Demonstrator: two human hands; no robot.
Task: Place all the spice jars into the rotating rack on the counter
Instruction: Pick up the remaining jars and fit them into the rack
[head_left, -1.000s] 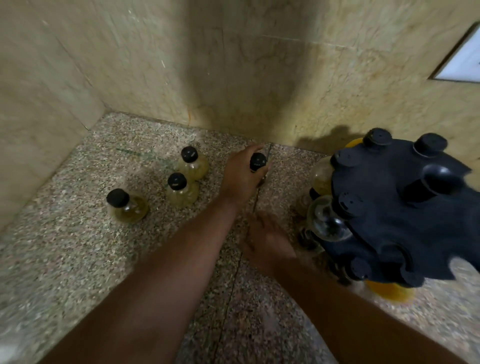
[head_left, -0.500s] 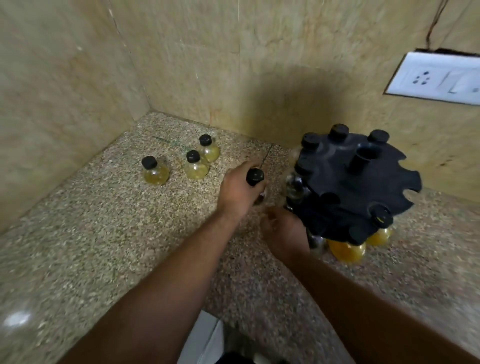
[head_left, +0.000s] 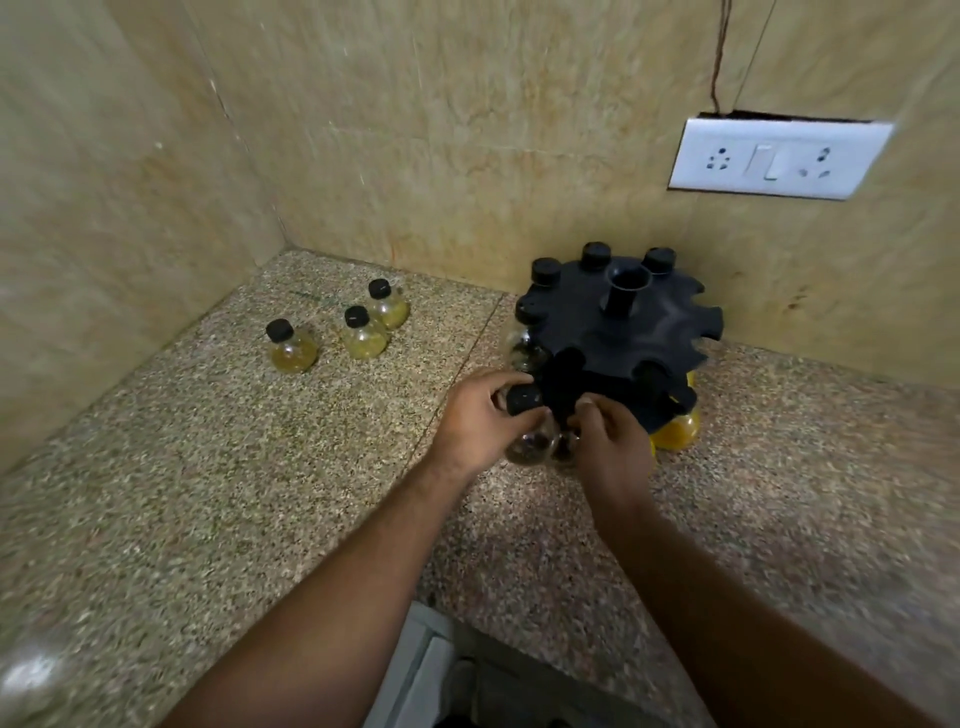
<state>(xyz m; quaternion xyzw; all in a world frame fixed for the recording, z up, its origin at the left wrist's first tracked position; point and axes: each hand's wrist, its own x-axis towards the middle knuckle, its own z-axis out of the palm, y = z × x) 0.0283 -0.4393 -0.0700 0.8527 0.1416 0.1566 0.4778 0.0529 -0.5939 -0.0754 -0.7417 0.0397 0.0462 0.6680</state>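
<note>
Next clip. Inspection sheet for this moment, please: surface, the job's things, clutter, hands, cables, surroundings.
Surface: speckled stone counter, set in a wall corner.
Job's things: black rack near the back wall, with three capped jars in its far slots and a yellow jar low on its right side. Three loose jars stand on the counter to the left. The held jar is at the rack's front edge.
Clutter: nothing seen.
Hands: left hand grips the held jar. Right hand has its fingers curled at the rack's front rim; grip unclear.
Cables: thin wire runs up the wall from the socket plate.
Surroundings: beige stone walls.
</note>
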